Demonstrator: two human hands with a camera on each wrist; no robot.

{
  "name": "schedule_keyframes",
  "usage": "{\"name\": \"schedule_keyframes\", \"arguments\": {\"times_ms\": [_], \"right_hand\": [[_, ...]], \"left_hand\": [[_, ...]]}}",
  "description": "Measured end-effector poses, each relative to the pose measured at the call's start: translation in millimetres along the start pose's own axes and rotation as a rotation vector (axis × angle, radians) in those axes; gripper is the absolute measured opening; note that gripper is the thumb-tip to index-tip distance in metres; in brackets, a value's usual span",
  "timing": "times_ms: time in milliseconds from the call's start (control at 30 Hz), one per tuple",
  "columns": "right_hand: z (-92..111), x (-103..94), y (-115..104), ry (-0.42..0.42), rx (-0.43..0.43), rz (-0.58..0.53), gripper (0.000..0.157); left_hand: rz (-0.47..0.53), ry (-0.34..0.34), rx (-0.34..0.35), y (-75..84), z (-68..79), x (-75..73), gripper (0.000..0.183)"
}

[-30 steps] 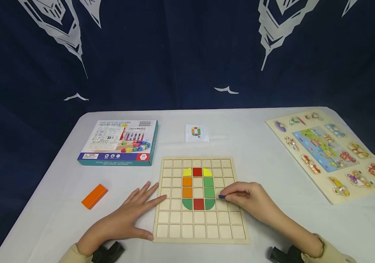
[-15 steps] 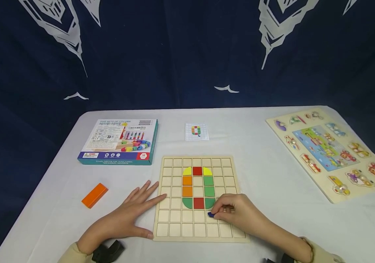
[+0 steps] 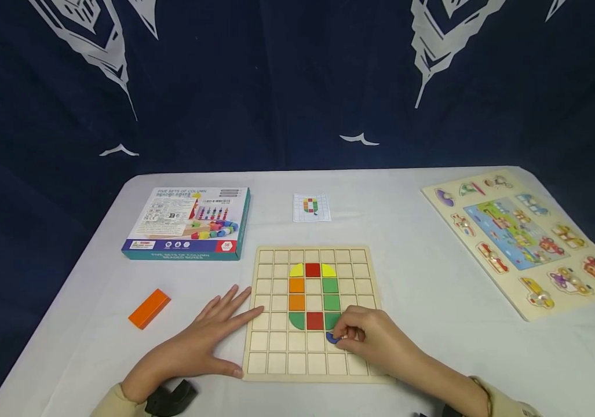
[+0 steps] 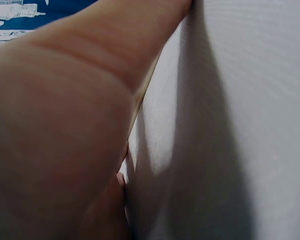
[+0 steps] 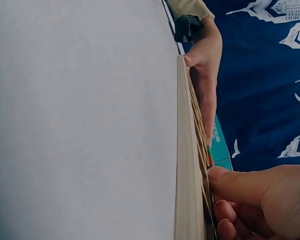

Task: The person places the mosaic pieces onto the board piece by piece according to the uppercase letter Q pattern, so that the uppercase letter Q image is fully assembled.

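Observation:
A wooden grid board (image 3: 271, 362) lies on the white table. Set in its cells are yellow, red, orange and green tiles forming a ring, such as the lower red tile (image 3: 315, 321). My right hand (image 3: 372, 335) pinches a small blue tile (image 3: 332, 337) between thumb and finger at the cell just below the lower right green quarter-round tile (image 3: 331, 321). Its exact shape is partly hidden by the fingers. My left hand (image 3: 203, 336) lies with fingers spread, fingertips and thumb touching the board's left edge. In the right wrist view, the right thumb (image 5: 235, 182) is at the board's surface.
A small pattern card (image 3: 311, 208) with a coloured ring lies behind the board. At the back left is a boxed bead set (image 3: 185, 223). An orange block (image 3: 149, 308) sits to the left, and a wooden picture puzzle (image 3: 526, 243) to the right.
My right hand has carried the blue tile left and toward me, from beside the green column to the cell under it. The left hand has stayed at the board's edge.

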State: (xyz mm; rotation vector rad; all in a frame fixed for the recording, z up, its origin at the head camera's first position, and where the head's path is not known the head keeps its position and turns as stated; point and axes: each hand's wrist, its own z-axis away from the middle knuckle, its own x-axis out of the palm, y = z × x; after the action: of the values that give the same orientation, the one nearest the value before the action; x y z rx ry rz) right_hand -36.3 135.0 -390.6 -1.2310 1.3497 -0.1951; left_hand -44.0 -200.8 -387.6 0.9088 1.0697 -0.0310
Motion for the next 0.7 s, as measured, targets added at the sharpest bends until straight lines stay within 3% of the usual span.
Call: {"name": "schedule_keyframes", "arguments": {"times_ms": [433,700], "right_hand": [[-1.5,4.1,-0.9,0.004,-0.027,0.017,0.022],[-3.2,-5.4,1.5,0.031,0.028,-0.010,0.018]], "left_hand": [[0.008,0.004,0.007,-2.0,1.4,1.4,0.098],[-0.007,-0.004,-0.001,-0.4,-0.2,-1.4,0.096]]}}
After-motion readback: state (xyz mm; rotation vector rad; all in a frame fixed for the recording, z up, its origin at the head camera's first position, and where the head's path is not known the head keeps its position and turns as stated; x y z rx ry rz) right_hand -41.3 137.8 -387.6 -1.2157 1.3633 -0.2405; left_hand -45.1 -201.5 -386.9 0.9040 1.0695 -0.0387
